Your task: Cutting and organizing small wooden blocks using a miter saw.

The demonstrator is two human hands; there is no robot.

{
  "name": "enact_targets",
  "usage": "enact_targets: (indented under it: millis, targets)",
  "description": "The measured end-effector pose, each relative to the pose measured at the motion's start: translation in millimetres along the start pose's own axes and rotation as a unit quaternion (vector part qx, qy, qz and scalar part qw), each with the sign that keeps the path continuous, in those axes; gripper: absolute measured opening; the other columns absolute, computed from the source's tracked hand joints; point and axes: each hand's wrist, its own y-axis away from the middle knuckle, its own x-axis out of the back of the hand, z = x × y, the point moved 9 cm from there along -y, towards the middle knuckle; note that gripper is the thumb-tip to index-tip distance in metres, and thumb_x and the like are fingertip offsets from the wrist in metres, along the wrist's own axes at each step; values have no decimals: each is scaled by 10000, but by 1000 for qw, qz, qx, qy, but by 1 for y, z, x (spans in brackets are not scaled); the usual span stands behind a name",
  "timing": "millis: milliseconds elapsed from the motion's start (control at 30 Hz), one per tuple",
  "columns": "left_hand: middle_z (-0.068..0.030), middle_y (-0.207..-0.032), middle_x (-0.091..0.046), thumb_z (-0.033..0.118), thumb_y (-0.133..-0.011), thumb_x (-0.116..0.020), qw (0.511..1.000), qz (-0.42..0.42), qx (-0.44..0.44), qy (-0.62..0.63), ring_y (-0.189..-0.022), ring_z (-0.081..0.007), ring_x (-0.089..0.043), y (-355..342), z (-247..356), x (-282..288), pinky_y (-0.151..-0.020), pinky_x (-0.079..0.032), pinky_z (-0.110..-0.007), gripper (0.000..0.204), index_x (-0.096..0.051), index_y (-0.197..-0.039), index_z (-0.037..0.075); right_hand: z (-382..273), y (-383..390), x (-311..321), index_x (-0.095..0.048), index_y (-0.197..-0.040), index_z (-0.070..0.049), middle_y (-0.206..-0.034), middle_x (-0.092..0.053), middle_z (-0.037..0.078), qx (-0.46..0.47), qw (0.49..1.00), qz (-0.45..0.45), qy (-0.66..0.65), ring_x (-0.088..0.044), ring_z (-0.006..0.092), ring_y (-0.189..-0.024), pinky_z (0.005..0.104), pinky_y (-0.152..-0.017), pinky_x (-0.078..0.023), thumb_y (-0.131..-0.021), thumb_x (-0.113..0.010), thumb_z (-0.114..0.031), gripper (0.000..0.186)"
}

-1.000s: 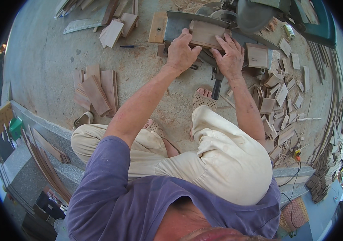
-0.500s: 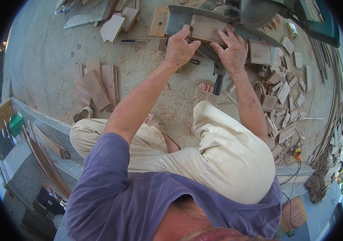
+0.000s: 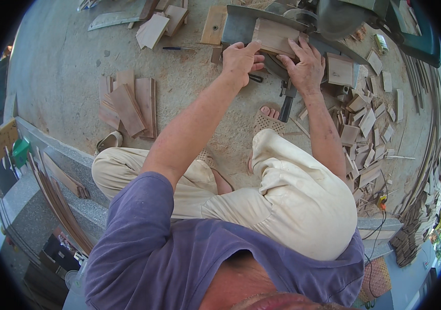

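Observation:
A flat wooden board [image 3: 278,37] lies on the grey metal table of a mitre saw [image 3: 237,34], against its fence. My left hand [image 3: 240,62] is at the board's near left corner, index finger and thumb against it and the other fingers curled below. My right hand [image 3: 307,68] grips the right end, fingers over the top and thumb along the near edge. The saw's round blade guard [image 3: 338,19] stands raised just beyond my right hand. Below the table a black handle [image 3: 286,107] sticks out towards me.
Another wood piece [image 3: 340,70] rests on the saw table's right side. Offcuts [image 3: 367,121] lie heaped on the floor at right. Stacked boards [image 3: 127,108] lie at left, near a dark slim tool [image 3: 175,48]. Long strips [image 3: 58,201] lean on the step at lower left.
My left hand has drawn its fingers in and shifted from flat on the board's left end to its near corner. The whole view has slid slightly.

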Motion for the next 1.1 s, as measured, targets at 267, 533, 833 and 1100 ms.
enact_targets:
  millis: [267,533,833,1100]
  targets:
    - [-199,-1145,-646,103,-899,-772,999,19,-26,-24,-855,-300,-718,-22,-4,-9,-669,-635,-413,588,-460,-1357,-94,1,-1,1,-725,-1315,-239,-1452,-615,64,-5,1000,3,-8,-542,313,-1323,509,-1104,-364,-799,-817,-456,567]
    - [-179,-1055,-666,60,-874,-785,996,76,-33,17,-781,-281,-703,-24,-9,-10,-677,-640,-397,534,-506,-1305,-85,16,17,18,-580,-1427,-78,-1456,-579,182,-27,996,48,-71,-474,367,-1382,484,-1158,-349,-799,-845,-340,731]
    - [-137,-942,-670,67,-879,-784,999,34,-25,17,-703,-247,-689,-30,-11,-9,-658,-630,-392,321,-577,-1104,-29,30,36,19,-671,-1302,-86,-1349,-673,106,-50,991,64,-106,-516,358,-1322,487,-1151,-347,-794,-834,-252,559]
    - [-141,-940,-677,82,-879,-782,999,2,-30,28,-683,-236,-686,-32,-23,-14,-635,-619,-372,365,-578,-1149,-55,33,51,21,-697,-1248,-98,-1316,-690,90,-57,987,110,-101,-537,340,-1293,474,-1126,-377,-809,-818,-226,472]
